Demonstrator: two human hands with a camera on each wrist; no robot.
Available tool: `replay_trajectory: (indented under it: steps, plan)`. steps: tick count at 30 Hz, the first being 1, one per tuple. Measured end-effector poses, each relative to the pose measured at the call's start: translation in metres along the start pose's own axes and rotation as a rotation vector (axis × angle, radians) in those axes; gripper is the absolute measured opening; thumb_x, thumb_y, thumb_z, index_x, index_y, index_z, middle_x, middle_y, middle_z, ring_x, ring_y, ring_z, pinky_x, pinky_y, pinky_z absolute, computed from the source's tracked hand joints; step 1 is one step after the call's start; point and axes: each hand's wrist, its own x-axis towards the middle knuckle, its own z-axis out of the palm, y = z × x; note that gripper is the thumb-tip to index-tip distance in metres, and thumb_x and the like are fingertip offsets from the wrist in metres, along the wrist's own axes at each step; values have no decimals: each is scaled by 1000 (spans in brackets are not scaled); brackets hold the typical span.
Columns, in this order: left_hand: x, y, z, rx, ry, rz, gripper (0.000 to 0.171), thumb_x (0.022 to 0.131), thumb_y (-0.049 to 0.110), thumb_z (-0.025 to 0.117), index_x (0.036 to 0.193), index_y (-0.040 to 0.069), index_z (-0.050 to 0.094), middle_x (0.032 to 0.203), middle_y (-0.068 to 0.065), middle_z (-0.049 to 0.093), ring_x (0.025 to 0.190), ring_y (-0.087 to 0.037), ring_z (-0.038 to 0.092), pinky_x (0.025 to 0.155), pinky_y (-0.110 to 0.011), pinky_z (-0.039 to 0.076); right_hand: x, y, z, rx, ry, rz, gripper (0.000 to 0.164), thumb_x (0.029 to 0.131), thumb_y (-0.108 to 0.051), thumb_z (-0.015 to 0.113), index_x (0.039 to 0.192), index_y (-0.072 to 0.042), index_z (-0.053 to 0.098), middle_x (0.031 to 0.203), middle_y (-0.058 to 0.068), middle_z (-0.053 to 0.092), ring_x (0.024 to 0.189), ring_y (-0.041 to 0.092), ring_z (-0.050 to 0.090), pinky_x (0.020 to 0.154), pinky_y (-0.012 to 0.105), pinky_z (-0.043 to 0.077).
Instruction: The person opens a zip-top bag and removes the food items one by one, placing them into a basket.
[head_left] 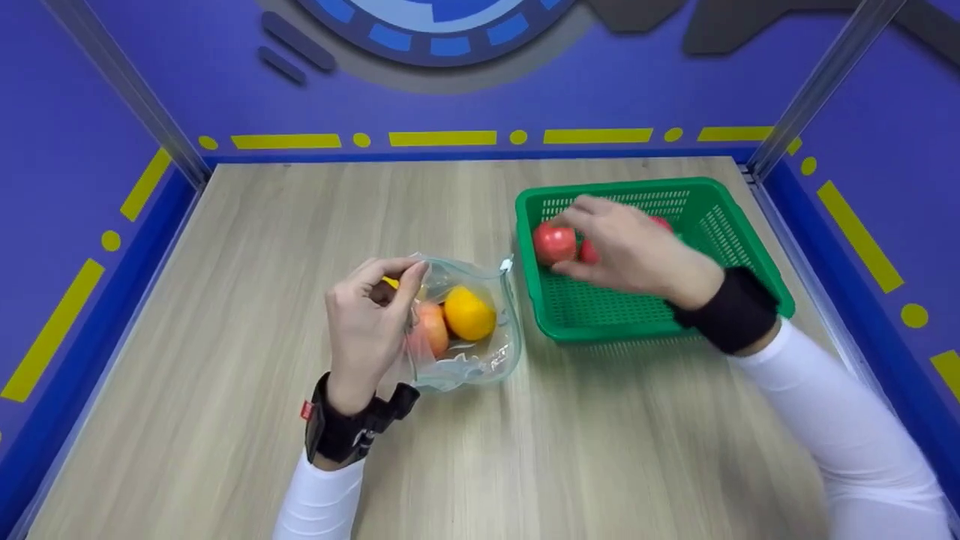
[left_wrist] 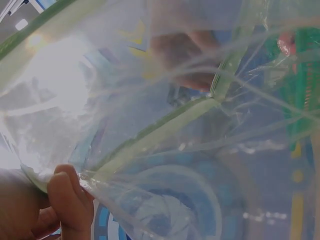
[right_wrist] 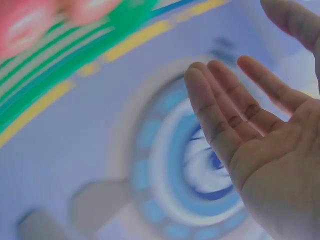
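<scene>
My left hand (head_left: 367,322) pinches the rim of a clear zip bag (head_left: 502,367) between thumb and fingers. An orange (head_left: 470,313) and a pinkish-red round fruit (head_left: 431,330) lie in the bag, and a bit of yellow shows behind the left fingers. The bag's pale green zip edge (left_wrist: 150,135) crosses the left wrist view. Over the green basket (head_left: 600,330) hovers my right hand (head_left: 630,247), thumb and fingers spread on either side of a shiny red fruit (head_left: 555,243). In the right wrist view its palm (right_wrist: 280,165) shows bare, fingers extended.
More red fruit (head_left: 589,252) sits in the basket, partly hidden by the right hand. A white slider (head_left: 506,265) sits at the bag's corner, near the basket's left wall. Blue panels (head_left: 465,105) with yellow marks enclose the wooden table (head_left: 300,217) at the back and sides.
</scene>
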Motion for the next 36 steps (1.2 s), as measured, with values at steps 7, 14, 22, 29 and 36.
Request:
replay_trajectory:
  steps: [7,14,22,29,36]
  plan:
    - [0,0,0,-6,-3,11,8,96,4,77,100,-3,79,83,-14,72,48,-4,50,48,-13,46,5,-83,13,5,-42,-318,28,91,-21,85,114,-9,74,108,6,77,89,21,71,83,31,64]
    - [-1,0,0,-9,-8,31,8,97,5,75,100,-2,79,83,-13,72,48,-2,52,47,-14,44,33,-109,63,-69,-183,-358,19,100,-19,75,115,-8,73,98,6,77,80,20,69,72,29,61]
    - [0,3,3,22,11,55,8,98,6,75,98,0,80,82,-12,73,54,-3,53,52,-12,41,73,-110,114,-121,-335,-253,34,100,-19,73,132,-8,67,110,6,73,83,18,61,68,24,48]
    - [2,3,2,31,20,62,7,97,4,75,96,-1,80,80,-12,73,57,-2,52,54,-10,42,88,-99,143,-71,-279,-279,52,106,-24,66,153,-6,51,144,6,65,112,21,61,104,31,55]
    - [2,3,2,36,5,46,8,97,4,75,96,-2,80,81,-13,74,58,-1,53,55,-10,43,89,-95,164,-101,-274,-248,58,104,-22,65,156,-4,47,159,8,54,115,19,62,99,29,57]
